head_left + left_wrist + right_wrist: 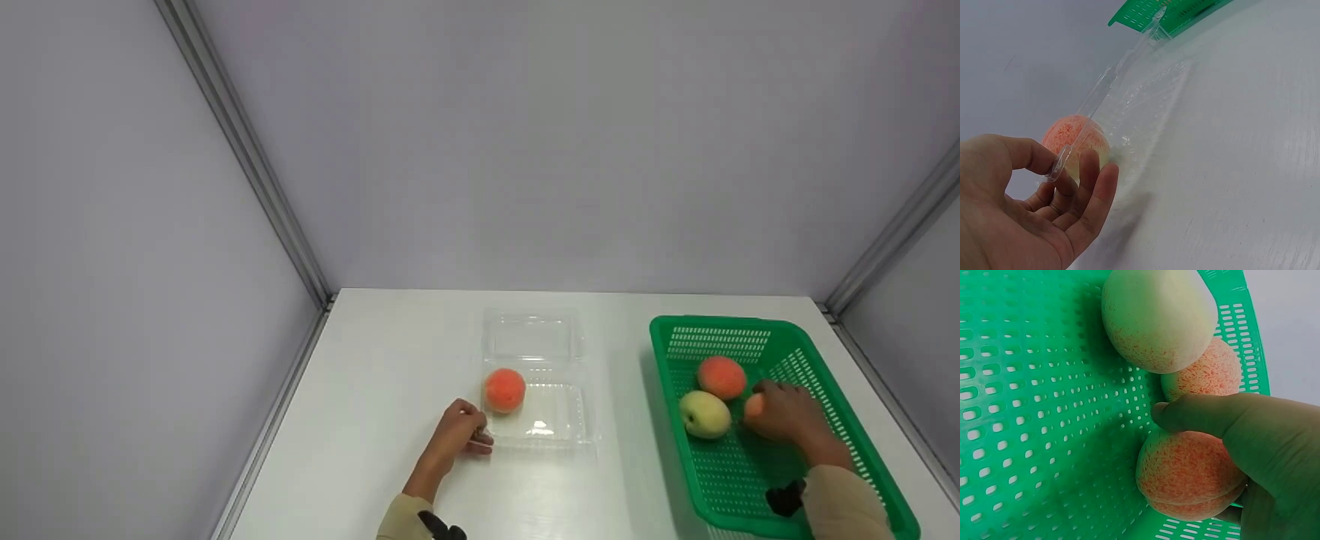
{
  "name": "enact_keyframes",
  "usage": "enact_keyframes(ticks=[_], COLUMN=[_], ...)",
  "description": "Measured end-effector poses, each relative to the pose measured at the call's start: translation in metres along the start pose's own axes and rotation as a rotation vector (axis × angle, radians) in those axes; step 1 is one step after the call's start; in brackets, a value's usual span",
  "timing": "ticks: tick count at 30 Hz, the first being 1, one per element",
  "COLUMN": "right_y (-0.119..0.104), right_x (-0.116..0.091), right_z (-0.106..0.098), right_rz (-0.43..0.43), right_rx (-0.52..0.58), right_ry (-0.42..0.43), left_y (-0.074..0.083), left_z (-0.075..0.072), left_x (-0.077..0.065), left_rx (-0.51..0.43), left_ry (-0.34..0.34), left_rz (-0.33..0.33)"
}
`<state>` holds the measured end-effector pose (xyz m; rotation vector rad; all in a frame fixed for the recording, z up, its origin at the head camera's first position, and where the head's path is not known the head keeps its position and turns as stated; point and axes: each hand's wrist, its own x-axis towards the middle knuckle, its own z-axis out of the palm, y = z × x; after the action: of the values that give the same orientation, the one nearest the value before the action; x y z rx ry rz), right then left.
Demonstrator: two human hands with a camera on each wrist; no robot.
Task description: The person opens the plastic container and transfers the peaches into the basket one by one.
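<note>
My left hand pinches the near left edge of a clear plastic clamshell box between thumb and finger. The box lies with its lid folded back on the far side. One orange-red peach sits in the left part of the box, next to my left hand. Inside the green basket, my right hand grips another peach, thumb on one side and fingers around the other. Beside that hand are a pale yellow peach and an orange-red one.
The basket with slotted sides stands at the right of the white table, its rim raised around my right wrist. Grey walls close in the back and both sides, with metal rails at the corners.
</note>
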<state>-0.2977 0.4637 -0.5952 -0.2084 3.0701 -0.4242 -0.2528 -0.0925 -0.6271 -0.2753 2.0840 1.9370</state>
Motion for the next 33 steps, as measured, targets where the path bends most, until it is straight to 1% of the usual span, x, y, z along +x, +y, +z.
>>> enact_keyframes(ticks=[15, 20, 28, 33], right_y=[-0.007, -0.009, -0.013, -0.015], right_x=[0.000, 0.000, -0.001, -0.001], right_z=[-0.008, -0.010, -0.016, -0.020], right_rz=[0.014, 0.025, -0.012, -0.012], right_rx=[0.009, 0.013, 0.019, 0.039], right_ry=[-0.040, -0.035, -0.011, -0.012], left_y=[-0.001, -0.002, -0.001, 0.001], left_z=[0.000, 0.000, 0.000, -0.001], left_x=[0.000, 0.001, 0.000, -0.002], left_rx=[0.006, 0.011, 0.004, 0.003], left_ry=[0.008, 0.009, -0.001, -0.003], left_rz=[-0.006, -0.008, 0.007, 0.011])
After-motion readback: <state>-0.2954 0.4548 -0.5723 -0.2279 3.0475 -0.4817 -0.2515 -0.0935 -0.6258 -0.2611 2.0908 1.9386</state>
